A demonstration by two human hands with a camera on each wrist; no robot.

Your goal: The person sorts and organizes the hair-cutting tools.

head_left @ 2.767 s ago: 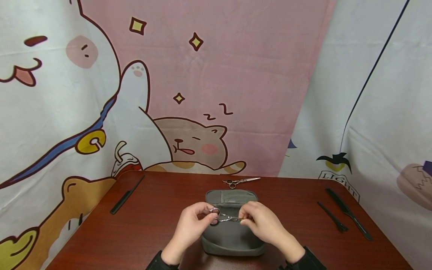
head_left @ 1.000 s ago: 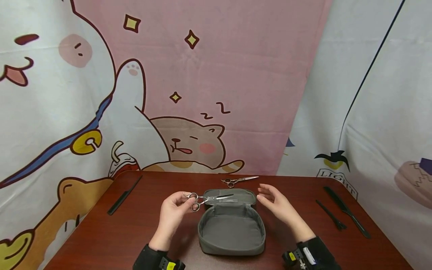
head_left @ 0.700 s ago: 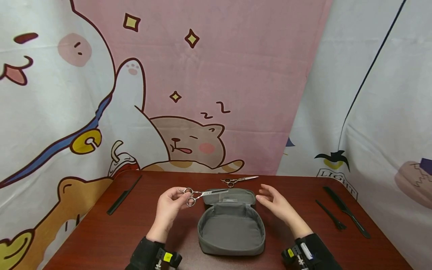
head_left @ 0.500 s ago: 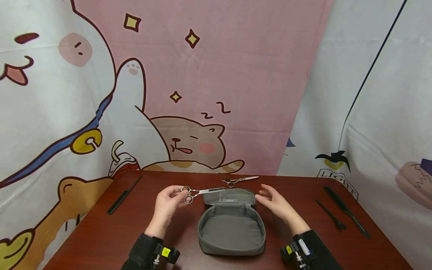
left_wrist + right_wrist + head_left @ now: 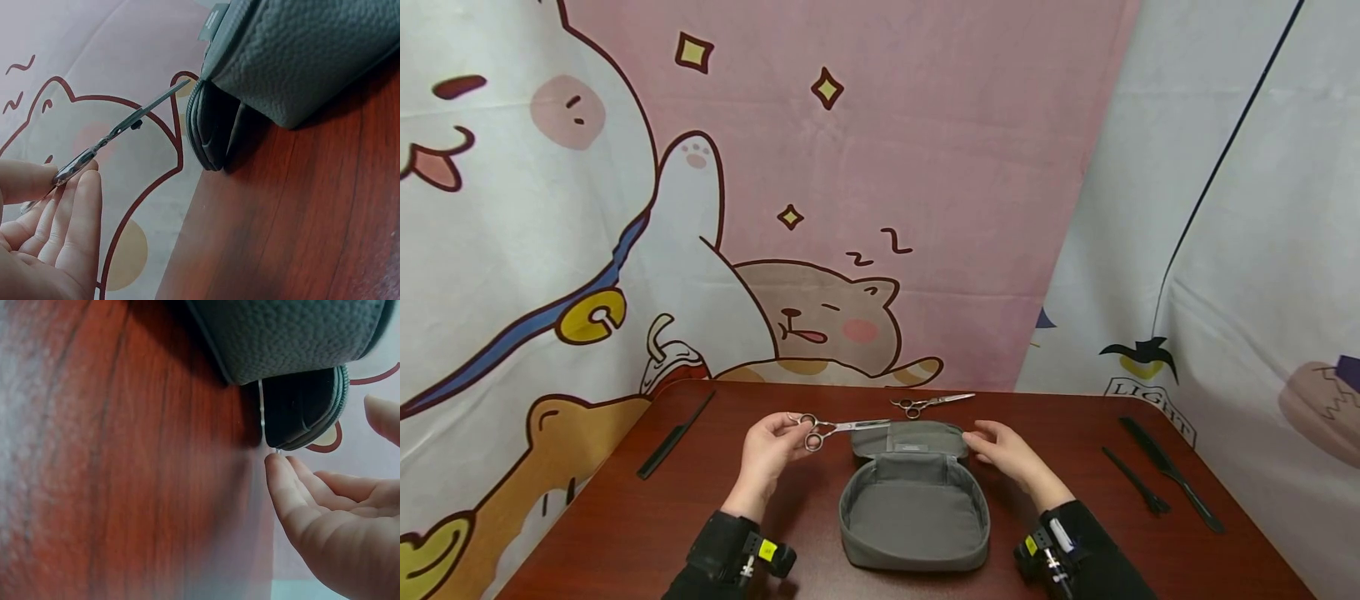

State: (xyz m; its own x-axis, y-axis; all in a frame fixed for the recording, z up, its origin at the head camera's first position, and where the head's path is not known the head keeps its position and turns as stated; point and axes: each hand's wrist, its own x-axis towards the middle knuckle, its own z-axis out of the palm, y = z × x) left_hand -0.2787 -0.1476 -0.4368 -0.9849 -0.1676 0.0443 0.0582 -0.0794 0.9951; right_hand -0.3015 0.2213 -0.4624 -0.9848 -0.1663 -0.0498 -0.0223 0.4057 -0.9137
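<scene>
A pair of silver hairdressing scissors (image 5: pixel 859 426) is pinched by its finger rings in my left hand (image 5: pixel 766 454), held above the table left of the grey bag (image 5: pixel 916 553). Its blades point right, over the corner of the raised lid (image 5: pixel 928 437). In the left wrist view, thumb and fingertips grip the scissors (image 5: pixel 78 166) edge-on. My right hand (image 5: pixel 1009 457) is beside the lid's right edge, holding nothing. Its fingers (image 5: pixel 300 494) are extended close to the zipped edge in the right wrist view; whether they touch is unclear. The bag stands unzipped, its inside visible.
Another pair of scissors (image 5: pixel 934 402) lies behind the bag. A black comb (image 5: pixel 676 435) is at the table's far left. On the right lie a slim black piece with a forked end (image 5: pixel 1138 481) and a longer black comb with a handle (image 5: pixel 1174 475).
Both hands held the scissors over the bag earlier. The right hand let go and moved to the lid's right side; the left carried the scissors left and away from me.
</scene>
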